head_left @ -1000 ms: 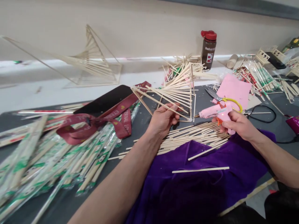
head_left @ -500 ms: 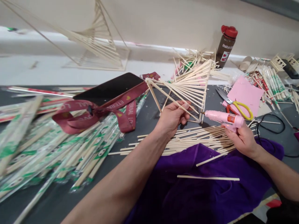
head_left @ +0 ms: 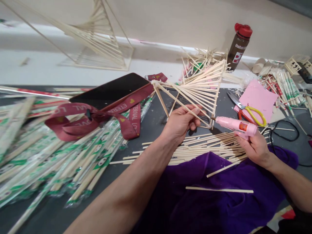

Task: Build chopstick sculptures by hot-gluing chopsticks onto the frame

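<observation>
My left hand (head_left: 184, 122) pinches a thin wooden stick (head_left: 201, 112) low on a frame built of such sticks (head_left: 202, 89), which fan out in a twisted row. My right hand (head_left: 255, 144) is wrapped round a pink hot glue gun (head_left: 235, 126). The gun's nozzle points left and meets the frame near its lower right corner, where whitish glue shows. Many loose sticks (head_left: 195, 146) lie in front of the frame. Two more rest on a purple cloth (head_left: 219, 208) below my hands.
On the left, a phone (head_left: 109, 91) with a red lanyard (head_left: 129, 126) rests on wrapped chopsticks (head_left: 80, 162). Scissors (head_left: 248, 109) lie on pink paper (head_left: 258, 97). A bottle (head_left: 239, 48) stands behind; a larger stick structure (head_left: 102, 42) stands at back left. A black cable (head_left: 285, 122) curls at right.
The view has shifted slightly. The glue gun's nozzle stays by the frame's lower right corner, seemingly a little higher up. Both hands keep their holds.
</observation>
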`<state>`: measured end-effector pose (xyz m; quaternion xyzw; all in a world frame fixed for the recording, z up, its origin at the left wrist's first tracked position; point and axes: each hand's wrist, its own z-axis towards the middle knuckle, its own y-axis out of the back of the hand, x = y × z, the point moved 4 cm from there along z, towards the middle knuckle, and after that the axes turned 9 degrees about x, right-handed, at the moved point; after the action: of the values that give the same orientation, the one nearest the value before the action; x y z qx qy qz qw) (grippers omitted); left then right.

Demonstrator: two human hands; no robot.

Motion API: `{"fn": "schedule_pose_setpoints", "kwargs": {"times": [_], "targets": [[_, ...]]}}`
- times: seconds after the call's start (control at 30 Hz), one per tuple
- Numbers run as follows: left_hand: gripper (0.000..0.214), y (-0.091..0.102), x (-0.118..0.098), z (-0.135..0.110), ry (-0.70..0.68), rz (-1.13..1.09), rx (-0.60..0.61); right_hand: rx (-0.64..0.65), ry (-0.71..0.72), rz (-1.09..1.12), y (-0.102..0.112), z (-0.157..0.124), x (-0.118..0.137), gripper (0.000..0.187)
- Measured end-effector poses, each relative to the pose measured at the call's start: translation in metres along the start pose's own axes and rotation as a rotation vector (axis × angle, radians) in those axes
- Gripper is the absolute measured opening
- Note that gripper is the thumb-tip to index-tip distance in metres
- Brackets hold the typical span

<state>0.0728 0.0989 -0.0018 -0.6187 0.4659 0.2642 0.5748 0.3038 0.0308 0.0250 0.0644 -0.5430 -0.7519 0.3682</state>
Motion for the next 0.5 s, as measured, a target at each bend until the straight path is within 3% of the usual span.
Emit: {"fn": "schedule_pose_setpoints", "kwargs": {"times": [0.33, 0.5], "targets": [[0.016, 0.0001, 0.0003, 0.0013, 0.000, 0.008, 0.013, -0.011, -0.055, 0.052, -0.0031, -0.0007, -0.0048, 0.042], [0.016, 0.0003, 0.0004, 0.0011, -0.014, 0.001, 0.009, 0.008, -0.050, 0.036, -0.0042, 0.0001, -0.0057, 0.037]]}}
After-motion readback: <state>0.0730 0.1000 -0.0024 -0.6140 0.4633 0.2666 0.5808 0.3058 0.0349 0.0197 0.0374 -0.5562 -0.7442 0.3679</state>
